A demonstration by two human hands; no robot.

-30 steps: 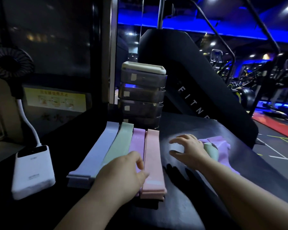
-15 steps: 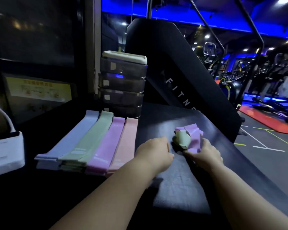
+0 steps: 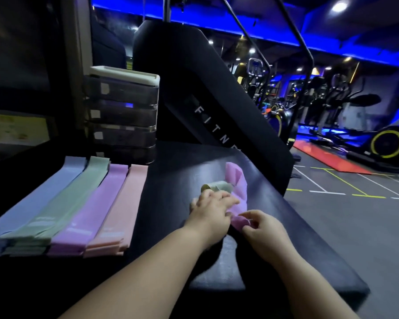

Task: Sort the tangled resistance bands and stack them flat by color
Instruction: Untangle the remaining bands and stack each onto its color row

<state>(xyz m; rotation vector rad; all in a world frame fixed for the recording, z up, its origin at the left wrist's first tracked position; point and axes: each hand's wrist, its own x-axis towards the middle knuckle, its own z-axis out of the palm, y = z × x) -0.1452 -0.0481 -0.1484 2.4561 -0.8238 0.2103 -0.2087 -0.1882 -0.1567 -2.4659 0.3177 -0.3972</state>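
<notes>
My left hand (image 3: 211, 209) lies on the tangled purple band (image 3: 236, 183) and green band (image 3: 219, 187) on the black table (image 3: 182, 171); my right hand (image 3: 262, 226) pinches the purple band's near end. Four flat stacks (image 3: 78, 203) lie further left.

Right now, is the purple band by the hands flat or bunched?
Bunched: the purple band lies crumpled, tangled with a green band.

The left hand (image 3: 211, 211) partly hides the purple band (image 3: 236, 180).
</notes>
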